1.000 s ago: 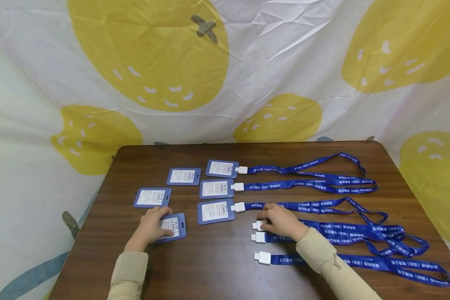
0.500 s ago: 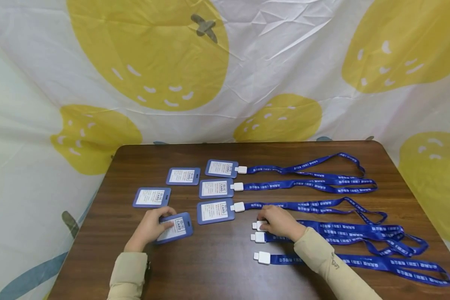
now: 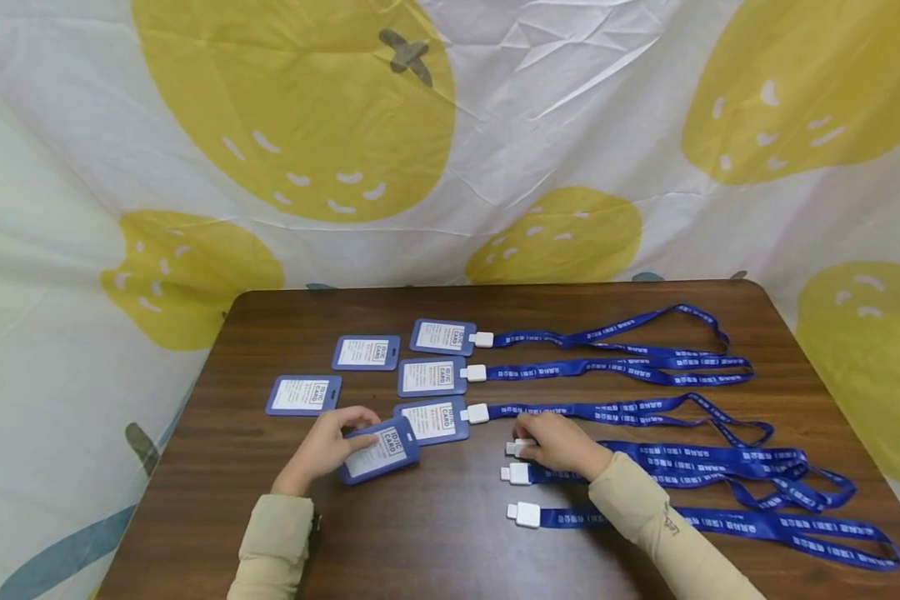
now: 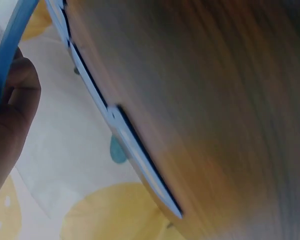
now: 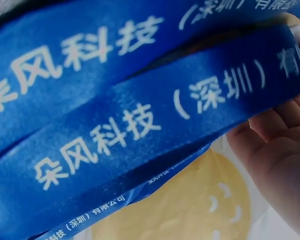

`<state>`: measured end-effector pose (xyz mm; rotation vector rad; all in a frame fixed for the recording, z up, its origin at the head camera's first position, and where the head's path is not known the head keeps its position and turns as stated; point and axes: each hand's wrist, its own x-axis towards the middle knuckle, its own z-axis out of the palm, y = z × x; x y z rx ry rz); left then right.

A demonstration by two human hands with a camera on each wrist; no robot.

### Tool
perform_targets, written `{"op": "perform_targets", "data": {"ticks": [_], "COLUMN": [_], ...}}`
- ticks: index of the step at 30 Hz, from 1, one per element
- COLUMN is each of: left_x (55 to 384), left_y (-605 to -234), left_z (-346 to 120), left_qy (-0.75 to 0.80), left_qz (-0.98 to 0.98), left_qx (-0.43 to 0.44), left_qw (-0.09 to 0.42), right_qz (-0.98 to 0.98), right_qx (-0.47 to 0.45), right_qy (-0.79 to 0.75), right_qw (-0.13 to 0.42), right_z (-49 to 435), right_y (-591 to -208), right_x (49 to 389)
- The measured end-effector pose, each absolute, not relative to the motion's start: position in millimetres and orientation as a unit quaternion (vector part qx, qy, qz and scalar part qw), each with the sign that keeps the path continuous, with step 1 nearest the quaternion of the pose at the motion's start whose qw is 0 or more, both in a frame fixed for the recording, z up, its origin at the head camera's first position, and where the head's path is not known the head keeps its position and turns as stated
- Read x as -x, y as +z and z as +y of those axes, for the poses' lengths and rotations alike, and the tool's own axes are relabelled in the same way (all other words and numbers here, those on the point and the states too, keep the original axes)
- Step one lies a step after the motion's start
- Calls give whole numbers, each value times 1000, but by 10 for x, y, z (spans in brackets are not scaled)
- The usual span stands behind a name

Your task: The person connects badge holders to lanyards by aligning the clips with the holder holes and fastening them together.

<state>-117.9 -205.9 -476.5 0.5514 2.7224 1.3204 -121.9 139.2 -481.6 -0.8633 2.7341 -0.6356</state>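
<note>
My left hand pinches a blue-framed ID card holder between thumb and fingers. The card faces up, its slotted end toward the right, and it overlaps the lower corner of another holder that has a lanyard attached. In the left wrist view the held holder shows edge-on at top left, raised above the tabletop. With its fingertips, my right hand pinches the white clip of a blue lanyard. White lettering runs along that lanyard's strap in the right wrist view.
Two loose card holders, one upper and one lower, lie at left. Toward the back, two more holders have lanyards attached. Two lanyards with bare white clips lie nearer the front. A lemon-patterned cloth hangs behind the brown table.
My left hand has lifted the card holder and carried it rightward, tilting it, toward the right hand. The right hand has stayed at the lanyard clip, nearly still.
</note>
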Motion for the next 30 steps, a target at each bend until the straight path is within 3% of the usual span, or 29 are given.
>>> {"op": "perform_targets", "data": {"ticks": [5, 9, 13, 17, 30], "left_x": [1248, 1312, 1285, 1238, 1404], "left_y": [-4754, -4697, -4497, -4346, -4689], "left_z": [-1944, -1851, -1725, -1604, -1353], "left_qy": [441, 447, 463, 475, 500], "left_qz": [876, 872, 861, 854, 844], "left_qx": [-189, -196, -205, -208, -193], "left_qw": [42, 38, 36, 45, 27], "right_qz": [916, 902, 889, 883, 864], "right_qx": [296, 317, 343, 346, 327], "right_qy": [-254, -286, -302, -316, -381], "right_qw": [98, 63, 24, 23, 45], "right_z": [1439, 1475, 1488, 1492, 1468], "right_y": [-4759, -4719, -4684, -4657, -4613], "right_x": [1243, 1282, 1309, 1323, 1363]}}
